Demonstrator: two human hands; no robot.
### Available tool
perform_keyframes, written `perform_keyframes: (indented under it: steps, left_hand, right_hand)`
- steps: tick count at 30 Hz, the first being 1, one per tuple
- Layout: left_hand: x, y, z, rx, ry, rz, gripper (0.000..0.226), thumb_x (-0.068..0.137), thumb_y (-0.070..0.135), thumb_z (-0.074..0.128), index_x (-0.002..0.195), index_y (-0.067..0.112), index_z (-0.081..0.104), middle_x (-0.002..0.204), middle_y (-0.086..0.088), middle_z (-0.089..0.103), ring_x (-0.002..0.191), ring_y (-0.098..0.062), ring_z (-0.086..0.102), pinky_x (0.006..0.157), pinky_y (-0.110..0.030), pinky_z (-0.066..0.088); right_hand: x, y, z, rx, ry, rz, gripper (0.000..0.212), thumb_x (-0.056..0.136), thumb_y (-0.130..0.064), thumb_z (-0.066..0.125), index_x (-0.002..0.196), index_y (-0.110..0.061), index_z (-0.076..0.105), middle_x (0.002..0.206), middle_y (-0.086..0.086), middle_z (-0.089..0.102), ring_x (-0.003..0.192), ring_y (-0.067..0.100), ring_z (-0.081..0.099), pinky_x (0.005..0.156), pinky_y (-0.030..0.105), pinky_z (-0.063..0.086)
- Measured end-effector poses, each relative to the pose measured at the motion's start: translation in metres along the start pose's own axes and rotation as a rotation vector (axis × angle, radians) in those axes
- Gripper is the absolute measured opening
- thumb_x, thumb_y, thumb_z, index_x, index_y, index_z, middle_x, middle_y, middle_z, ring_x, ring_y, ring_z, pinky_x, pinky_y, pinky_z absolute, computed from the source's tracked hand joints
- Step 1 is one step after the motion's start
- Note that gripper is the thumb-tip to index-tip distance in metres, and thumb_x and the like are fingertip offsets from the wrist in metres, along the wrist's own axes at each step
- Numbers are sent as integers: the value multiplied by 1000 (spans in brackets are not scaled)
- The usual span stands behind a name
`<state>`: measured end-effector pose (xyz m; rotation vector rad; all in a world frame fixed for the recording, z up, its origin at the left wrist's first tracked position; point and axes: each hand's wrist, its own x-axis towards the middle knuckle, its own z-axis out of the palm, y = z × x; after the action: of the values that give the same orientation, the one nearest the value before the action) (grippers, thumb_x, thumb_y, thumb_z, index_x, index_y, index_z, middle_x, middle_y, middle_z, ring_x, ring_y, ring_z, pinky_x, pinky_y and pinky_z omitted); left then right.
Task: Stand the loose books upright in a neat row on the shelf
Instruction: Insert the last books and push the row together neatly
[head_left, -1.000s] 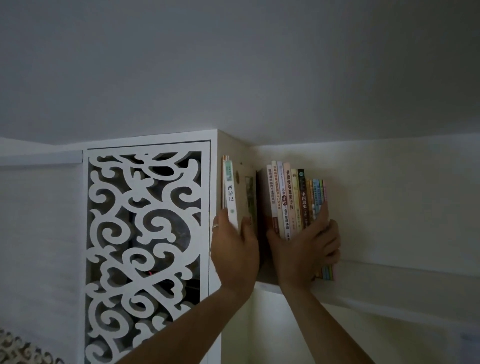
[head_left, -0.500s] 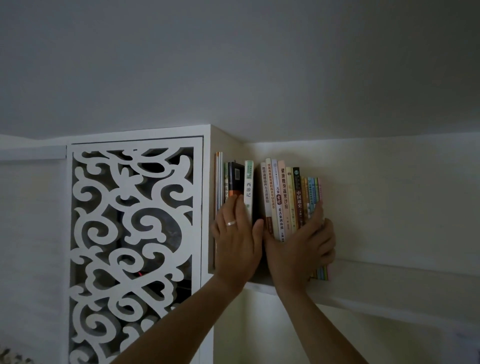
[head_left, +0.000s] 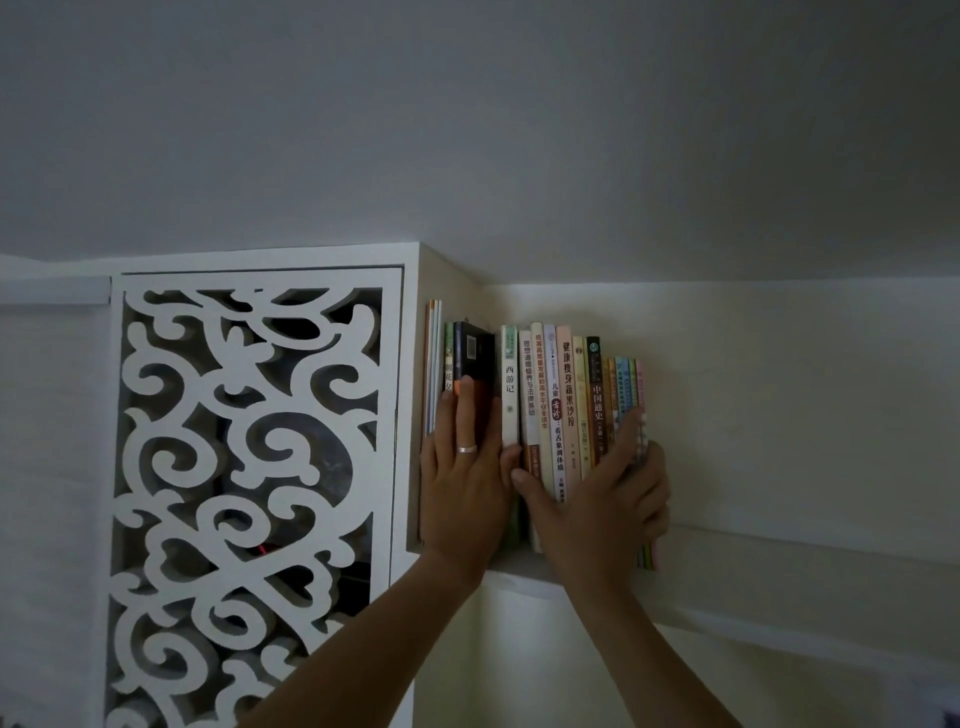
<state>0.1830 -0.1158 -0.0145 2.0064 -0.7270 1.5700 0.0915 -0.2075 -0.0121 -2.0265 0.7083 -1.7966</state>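
Observation:
A row of upright books stands on the white shelf (head_left: 805, 582), against the cabinet's side. On the left are thin pale books (head_left: 434, 358), a green one and a black book (head_left: 474, 349). The white book (head_left: 510, 384) stands in the middle, touching the taller coloured spines (head_left: 566, 395) to its right. My left hand (head_left: 465, 488) lies flat on the black book's spine, thumb beside the white book. My right hand (head_left: 608, 499) spans the right group, with its thumb at the group's left side and its fingers curled round the pink end book (head_left: 641, 384). Both hands hide the books' lower halves.
A white cabinet with a scroll-cut fretwork door (head_left: 249, 493) stands left of the books, and its side panel bounds the row. The shelf runs on to the right along a pale wall (head_left: 805, 415). The ceiling is close above.
The white book, held away from the row a second ago, now stands in the gap between the two groups. My left hand has let it go and lies flat on the spines.

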Motion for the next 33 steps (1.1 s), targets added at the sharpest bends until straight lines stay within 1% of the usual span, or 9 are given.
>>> perform_keyframes:
  steps: [4,9,12,15,17,19,23,27,33]
  left_hand:
    - [2,-1,-3,12,3,15,55,108,47,32,160,28,35,173,-8,13,159,-29,9,126,-38,4]
    - [4,-1,-12,-185,20,-48,50,110,36,28,155,21,44,169,1,26,160,-17,13,127,-29,-2]
    - [8,-6,-17,-173,52,32,46,110,34,36,145,11,54,159,-7,45,151,-23,37,128,-39,25]
    - [30,-10,-34,-258,93,33,40,107,33,42,134,8,57,145,-11,53,111,-22,65,94,-37,60]
    - [53,-10,-51,-296,99,-13,35,107,26,41,135,7,51,146,-12,44,77,-11,63,65,-27,62]
    - [75,-10,-58,-235,57,-27,39,105,19,50,142,8,42,150,-14,35,64,-11,60,54,-27,59]
    - [103,-6,-62,-109,-74,-94,65,96,15,67,150,7,31,156,-14,22,77,-24,68,62,-31,59]
    - [105,-5,-63,-147,-71,-74,47,91,19,73,130,16,48,151,-12,28,93,-25,68,67,-24,53]
    - [99,-8,-69,-273,-67,-60,47,94,19,69,134,19,47,145,-13,36,94,-25,68,75,-33,63]
  right_hand:
    - [1,3,-3,14,-77,8,144,54,-82,76,162,-23,2,160,23,19,145,43,24,111,63,28]
    - [-3,1,-6,-23,-98,-26,150,50,-87,74,162,-21,0,162,24,15,147,45,23,112,65,28]
    - [-7,-6,-6,-72,-109,-23,150,50,-90,71,163,-20,3,161,26,18,145,46,27,111,64,31]
    - [-9,-7,-6,-74,-115,-33,150,49,-91,70,163,-20,4,162,26,17,145,46,27,111,65,30]
    - [-10,-6,-6,-64,-116,-34,149,50,-87,74,163,-21,3,163,25,15,146,46,25,112,64,29]
    - [-10,-6,-6,-58,-122,-30,146,53,-83,76,163,-22,1,164,24,12,147,44,23,113,64,27]
    - [-9,-6,-6,-34,-132,-24,137,62,-75,75,163,-23,-2,164,22,9,148,44,20,114,63,25]
    - [-10,-6,-7,-12,-133,-20,134,64,-71,74,163,-24,-3,165,21,7,148,43,19,115,63,24]
    - [-9,-6,-5,-5,-127,-13,135,63,-67,77,163,-24,-3,165,21,8,148,43,19,114,63,24]
